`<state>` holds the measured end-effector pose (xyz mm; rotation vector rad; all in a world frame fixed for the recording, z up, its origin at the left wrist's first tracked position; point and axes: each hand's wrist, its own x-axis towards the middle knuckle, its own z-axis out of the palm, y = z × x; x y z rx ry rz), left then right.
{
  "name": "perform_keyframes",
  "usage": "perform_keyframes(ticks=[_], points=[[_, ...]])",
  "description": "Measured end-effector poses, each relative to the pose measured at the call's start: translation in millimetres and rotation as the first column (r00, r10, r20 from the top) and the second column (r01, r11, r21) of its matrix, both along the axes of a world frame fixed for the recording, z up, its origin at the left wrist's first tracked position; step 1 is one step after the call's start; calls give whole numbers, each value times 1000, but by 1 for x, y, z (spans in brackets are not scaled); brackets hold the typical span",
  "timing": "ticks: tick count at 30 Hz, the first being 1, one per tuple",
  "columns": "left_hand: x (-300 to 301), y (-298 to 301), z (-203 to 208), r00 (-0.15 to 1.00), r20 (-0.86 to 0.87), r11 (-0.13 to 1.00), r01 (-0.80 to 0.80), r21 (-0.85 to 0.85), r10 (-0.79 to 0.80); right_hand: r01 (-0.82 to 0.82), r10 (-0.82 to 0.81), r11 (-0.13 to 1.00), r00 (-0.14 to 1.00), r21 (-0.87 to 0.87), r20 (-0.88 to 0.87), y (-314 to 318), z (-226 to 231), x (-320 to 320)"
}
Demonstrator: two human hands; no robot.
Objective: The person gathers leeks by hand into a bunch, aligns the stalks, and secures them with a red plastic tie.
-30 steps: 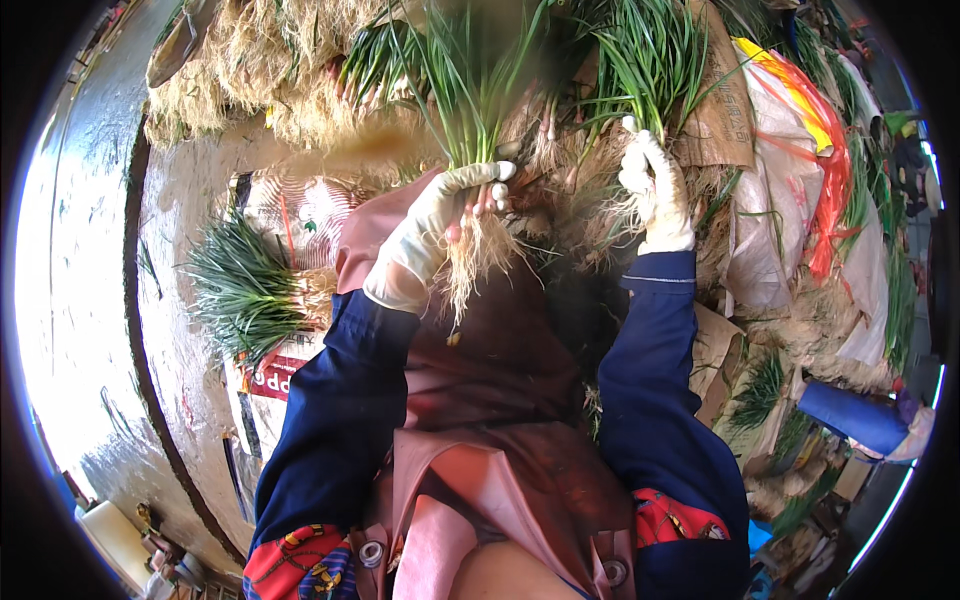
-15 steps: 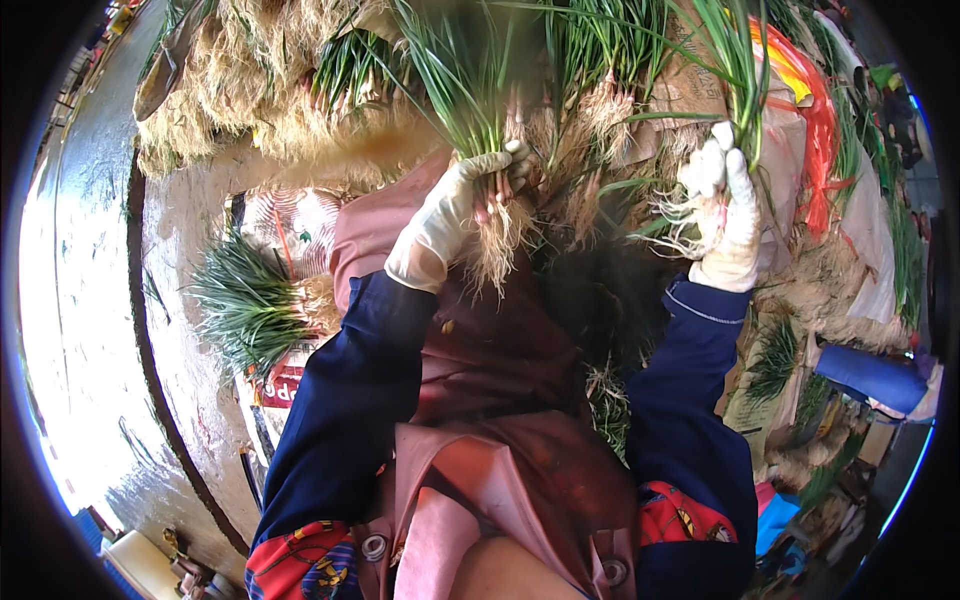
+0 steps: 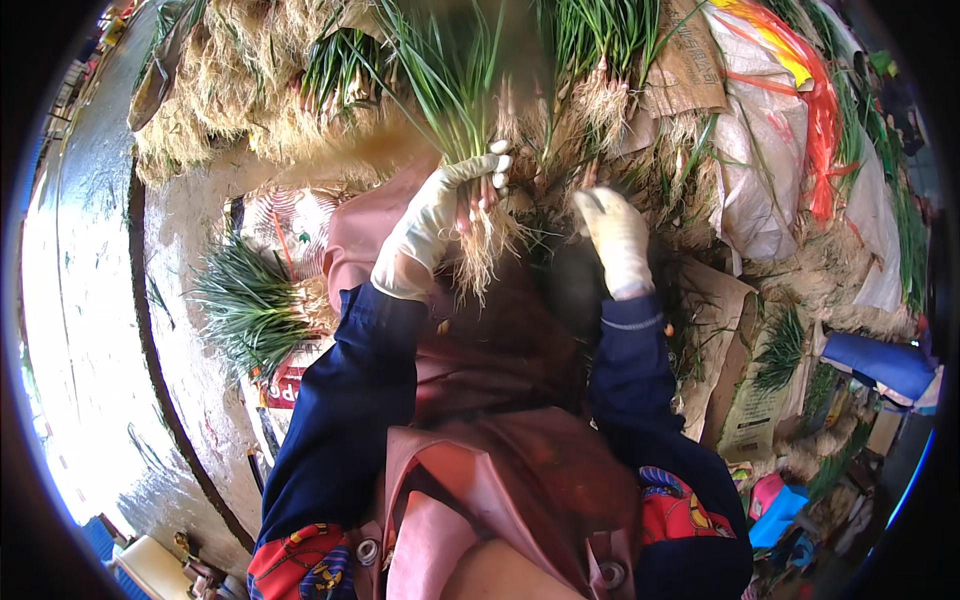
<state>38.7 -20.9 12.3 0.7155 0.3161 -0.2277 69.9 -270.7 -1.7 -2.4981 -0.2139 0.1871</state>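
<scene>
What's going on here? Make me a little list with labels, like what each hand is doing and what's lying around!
Left hand: left hand in a pale glove, closed around a bunch of green onions, leaves up, roots hanging down
Right hand: right hand in a pale glove, low among loose roots, holding nothing that shows
Clothing: dark blue sleeves, reddish apron
At the left: second bunch of green onions lying on a sack
At the right: white sack with orange strips

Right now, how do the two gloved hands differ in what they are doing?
The left hand is shut around a bunch of green chives near its roots; the right hand grips nothing visible. The left hand sits higher, thumb up; the right hand points down into the plant litter. Both wear pale gloves and dark blue sleeves.
</scene>
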Motion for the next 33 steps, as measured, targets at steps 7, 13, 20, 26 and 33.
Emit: perform_keyframes(ticks=[7, 13, 20, 26, 33], points=[[-11, 9, 2, 997, -64, 985, 46, 164, -36, 362, -5, 718, 857, 594, -516, 76, -6, 64], [-14, 2, -1, 980, -184, 906, 149, 396, -81, 226, 433, 515, 763, 827, -479, 57, 15, 42], [-15, 6, -7, 990, -136, 937, 88, 337, -44, 107, -74, 994, 788, 16, -611, 89, -17, 37], [-20, 7, 1, 986, -155, 899, 20, 438, 54, 207, 35, 904, 836, 373, -548, 87, -34, 16], [-20, -8, -5, 988, -152, 904, 86, 419, -24, -444, 426, 896, 866, 11, 262, 78, 3, -12]])
